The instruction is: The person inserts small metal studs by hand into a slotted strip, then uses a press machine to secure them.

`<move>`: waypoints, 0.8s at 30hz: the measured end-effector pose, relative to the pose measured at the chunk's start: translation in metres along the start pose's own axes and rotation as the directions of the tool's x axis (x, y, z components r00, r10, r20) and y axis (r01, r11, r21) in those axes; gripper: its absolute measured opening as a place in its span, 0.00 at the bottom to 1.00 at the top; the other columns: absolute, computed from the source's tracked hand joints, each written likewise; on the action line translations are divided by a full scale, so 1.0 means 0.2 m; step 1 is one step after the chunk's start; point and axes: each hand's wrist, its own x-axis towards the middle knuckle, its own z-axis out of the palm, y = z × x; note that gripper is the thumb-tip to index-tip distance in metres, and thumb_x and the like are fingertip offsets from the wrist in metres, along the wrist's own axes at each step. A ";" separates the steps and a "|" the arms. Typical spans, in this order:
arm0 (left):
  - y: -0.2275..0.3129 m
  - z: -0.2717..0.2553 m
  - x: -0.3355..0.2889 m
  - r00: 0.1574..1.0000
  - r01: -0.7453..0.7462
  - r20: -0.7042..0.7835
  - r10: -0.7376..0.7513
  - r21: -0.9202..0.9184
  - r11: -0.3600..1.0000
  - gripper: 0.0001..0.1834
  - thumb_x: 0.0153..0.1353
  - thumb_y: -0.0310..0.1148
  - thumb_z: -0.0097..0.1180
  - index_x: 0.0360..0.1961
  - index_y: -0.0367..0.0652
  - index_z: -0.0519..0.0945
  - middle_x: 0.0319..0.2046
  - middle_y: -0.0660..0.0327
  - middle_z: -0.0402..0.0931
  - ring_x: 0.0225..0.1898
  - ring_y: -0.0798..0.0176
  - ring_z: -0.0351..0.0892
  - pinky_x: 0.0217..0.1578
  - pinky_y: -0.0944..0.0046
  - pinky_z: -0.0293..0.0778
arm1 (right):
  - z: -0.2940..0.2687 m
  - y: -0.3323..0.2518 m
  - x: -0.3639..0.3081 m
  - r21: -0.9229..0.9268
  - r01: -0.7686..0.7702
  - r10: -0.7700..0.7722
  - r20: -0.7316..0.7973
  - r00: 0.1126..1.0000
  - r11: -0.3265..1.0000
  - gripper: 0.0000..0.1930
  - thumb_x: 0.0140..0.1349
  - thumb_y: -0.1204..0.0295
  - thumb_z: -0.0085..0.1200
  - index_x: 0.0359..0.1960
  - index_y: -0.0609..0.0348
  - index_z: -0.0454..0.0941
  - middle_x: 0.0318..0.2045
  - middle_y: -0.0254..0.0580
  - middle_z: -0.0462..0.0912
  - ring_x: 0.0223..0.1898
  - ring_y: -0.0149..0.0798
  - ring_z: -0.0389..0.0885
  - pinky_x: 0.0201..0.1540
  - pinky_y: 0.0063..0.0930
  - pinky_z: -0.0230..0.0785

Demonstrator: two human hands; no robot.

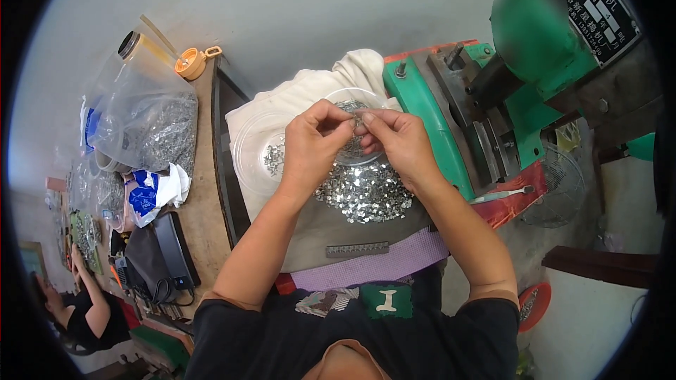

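Note:
My left hand [317, 139] and my right hand [400, 142] meet over the cloth-covered work surface, thumbs and fingertips pinched close together. Whatever they pinch is too small to make out. Beneath and behind them is a clear round tub [352, 91] holding small shiny metal pieces, partly hidden by my fingers. Just below it spreads a heap of flat silvery metal pieces [366, 197], nearest my right wrist. Left of my left hand, another clear tub [241, 148] contains a small amount of similar pieces [274, 157].
A green press machine [433, 116] stands close on the right. Nearer me lie a grey metal strip [357, 249] and a purple mat [380, 265]. The left table holds a bag of metal bits [165, 127] and a black device [176, 250]. Another person [91, 302] works at far left.

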 end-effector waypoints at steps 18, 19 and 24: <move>0.06 0.00 0.01 0.979 0.196 0.044 -0.199 -0.464 0.864 0.04 0.61 0.23 0.63 0.36 0.36 0.80 0.31 0.62 0.82 0.31 0.73 0.79 0.36 0.73 0.76 | 0.07 -0.01 0.00 -0.119 0.258 -0.266 -0.049 0.963 0.959 0.13 0.65 0.67 0.63 0.43 0.65 0.86 0.28 0.34 0.85 0.25 0.22 0.78 0.28 0.17 0.72; 0.06 0.00 0.01 0.977 0.207 0.052 -0.207 -0.467 0.860 0.04 0.62 0.23 0.62 0.37 0.36 0.80 0.32 0.61 0.82 0.31 0.73 0.80 0.37 0.73 0.76 | 0.06 -0.02 0.00 -0.082 0.234 -0.238 -0.047 0.970 0.969 0.12 0.65 0.68 0.63 0.42 0.65 0.86 0.29 0.34 0.85 0.26 0.22 0.77 0.29 0.17 0.71; 0.04 0.00 0.01 0.983 0.181 0.088 -0.159 -0.416 0.891 0.06 0.64 0.24 0.62 0.41 0.35 0.81 0.35 0.59 0.83 0.35 0.70 0.82 0.40 0.71 0.79 | 0.05 -0.02 0.02 0.022 0.153 -0.151 -0.057 0.987 0.988 0.10 0.65 0.68 0.63 0.37 0.64 0.85 0.28 0.32 0.84 0.26 0.22 0.75 0.29 0.18 0.70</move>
